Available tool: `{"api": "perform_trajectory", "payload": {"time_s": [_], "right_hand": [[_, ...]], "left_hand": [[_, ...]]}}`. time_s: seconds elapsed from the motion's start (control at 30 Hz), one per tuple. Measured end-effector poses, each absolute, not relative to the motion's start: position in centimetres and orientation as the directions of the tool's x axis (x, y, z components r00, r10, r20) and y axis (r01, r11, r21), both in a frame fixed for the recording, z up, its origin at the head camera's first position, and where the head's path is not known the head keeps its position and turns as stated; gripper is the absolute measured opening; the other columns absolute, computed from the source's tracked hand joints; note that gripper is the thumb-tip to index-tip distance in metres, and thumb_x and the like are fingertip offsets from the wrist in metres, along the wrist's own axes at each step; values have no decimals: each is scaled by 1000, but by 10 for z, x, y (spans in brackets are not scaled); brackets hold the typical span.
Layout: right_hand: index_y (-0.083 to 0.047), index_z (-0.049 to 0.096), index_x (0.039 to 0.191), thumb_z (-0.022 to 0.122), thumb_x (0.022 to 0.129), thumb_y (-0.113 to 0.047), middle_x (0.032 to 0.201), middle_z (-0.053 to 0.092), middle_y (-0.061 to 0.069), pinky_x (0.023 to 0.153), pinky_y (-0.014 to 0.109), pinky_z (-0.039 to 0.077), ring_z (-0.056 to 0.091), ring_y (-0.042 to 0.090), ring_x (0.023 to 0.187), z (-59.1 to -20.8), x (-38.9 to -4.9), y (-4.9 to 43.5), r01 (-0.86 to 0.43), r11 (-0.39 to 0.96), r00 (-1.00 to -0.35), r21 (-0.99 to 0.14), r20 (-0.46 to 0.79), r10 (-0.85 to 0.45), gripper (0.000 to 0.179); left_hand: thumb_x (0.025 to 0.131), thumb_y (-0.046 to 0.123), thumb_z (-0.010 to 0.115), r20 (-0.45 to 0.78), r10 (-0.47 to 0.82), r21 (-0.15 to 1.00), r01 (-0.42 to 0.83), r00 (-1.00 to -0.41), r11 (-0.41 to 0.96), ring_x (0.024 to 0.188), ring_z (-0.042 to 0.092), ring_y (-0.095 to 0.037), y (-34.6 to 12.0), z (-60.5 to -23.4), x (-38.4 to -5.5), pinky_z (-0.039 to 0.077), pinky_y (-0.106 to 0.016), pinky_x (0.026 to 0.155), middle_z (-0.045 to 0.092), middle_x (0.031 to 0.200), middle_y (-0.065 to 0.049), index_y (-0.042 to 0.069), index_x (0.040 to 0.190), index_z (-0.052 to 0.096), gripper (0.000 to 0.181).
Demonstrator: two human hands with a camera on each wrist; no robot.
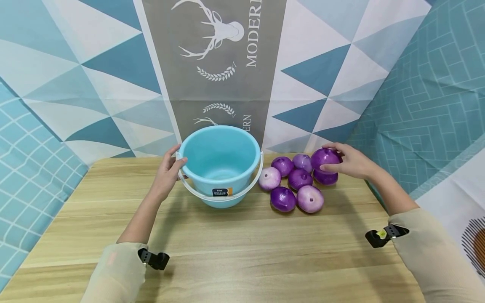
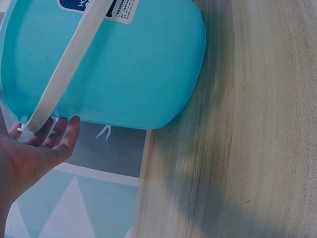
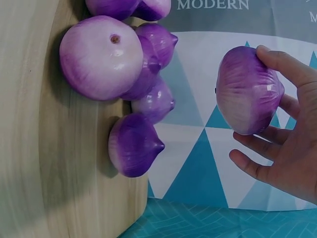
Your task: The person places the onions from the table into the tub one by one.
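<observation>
A light blue bucket (image 1: 221,181) with a white handle (image 1: 212,198) stands upright at the back of the table. My left hand (image 1: 167,171) grips its left rim, thumb over the edge and fingers on the outside; the left wrist view shows the fingers (image 2: 64,136) against the wall beside the handle's end. My right hand (image 1: 350,161) holds a purple onion (image 3: 250,91) between thumb and fingers, raised off the table. Below it lie several more purple onions (image 1: 300,179), grouped right of the bucket. What is inside the bucket's near bottom is hidden by its front wall.
The wooden table (image 1: 235,252) reaches back to a patterned cloth wall (image 1: 318,67). Blue tile-print cloth (image 1: 428,92) hangs at the right. A round brown object (image 1: 478,244) with a striped edge shows at the far right.
</observation>
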State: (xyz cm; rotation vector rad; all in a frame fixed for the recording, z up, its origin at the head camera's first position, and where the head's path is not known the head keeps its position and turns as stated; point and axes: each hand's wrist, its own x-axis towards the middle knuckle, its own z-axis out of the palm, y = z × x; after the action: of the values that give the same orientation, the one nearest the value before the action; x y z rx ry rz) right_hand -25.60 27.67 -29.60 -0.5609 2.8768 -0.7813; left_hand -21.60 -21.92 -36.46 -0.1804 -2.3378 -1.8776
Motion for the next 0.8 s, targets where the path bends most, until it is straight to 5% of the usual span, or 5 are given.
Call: {"api": "perform_trajectory", "payload": {"time_s": [0.8], "right_hand": [[-10,39,140,68,83,-38,126,49,17,82,48,52,48,35,113,-282,-258,254,-370,771,-914,-518,54,-402,70]], "left_hand": [[99,30,44,200,-14,954,192,-980,231,94,58,-9,-219,-368,-218,56,-17,69,44,124,-22,15,149,19,58]]}}
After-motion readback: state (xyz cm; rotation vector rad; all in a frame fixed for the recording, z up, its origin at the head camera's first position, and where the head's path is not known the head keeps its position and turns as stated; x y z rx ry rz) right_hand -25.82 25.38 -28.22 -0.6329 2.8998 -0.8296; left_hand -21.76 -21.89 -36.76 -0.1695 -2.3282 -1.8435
